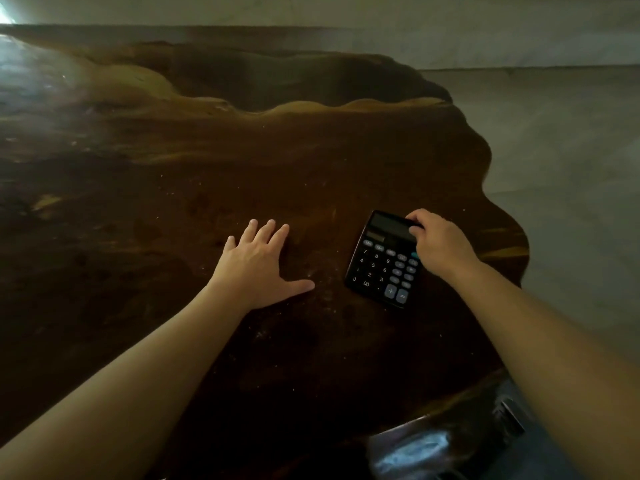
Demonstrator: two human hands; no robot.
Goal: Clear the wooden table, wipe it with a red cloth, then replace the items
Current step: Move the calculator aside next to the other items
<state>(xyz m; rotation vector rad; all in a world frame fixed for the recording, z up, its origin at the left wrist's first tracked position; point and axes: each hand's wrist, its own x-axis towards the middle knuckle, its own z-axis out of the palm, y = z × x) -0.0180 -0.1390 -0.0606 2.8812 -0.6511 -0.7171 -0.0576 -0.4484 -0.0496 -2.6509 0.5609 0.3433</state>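
A black calculator [381, 263] lies flat on the dark, wavy-edged wooden table [207, 188], near its right side. My right hand [441, 242] grips the calculator's top right corner, fingers curled over the display end. To the left of the calculator, my left hand [259, 265] rests palm down on the wood with fingers spread and holds nothing. Small pale specks dot the wood around both hands. No red cloth is in view.
The table's irregular right edge [498, 216] runs close to the calculator, with grey floor [571, 161] beyond it. A deep hollow [294, 81] sinks into the far part of the slab. A dark glossy object [426, 448] sits at the bottom right.
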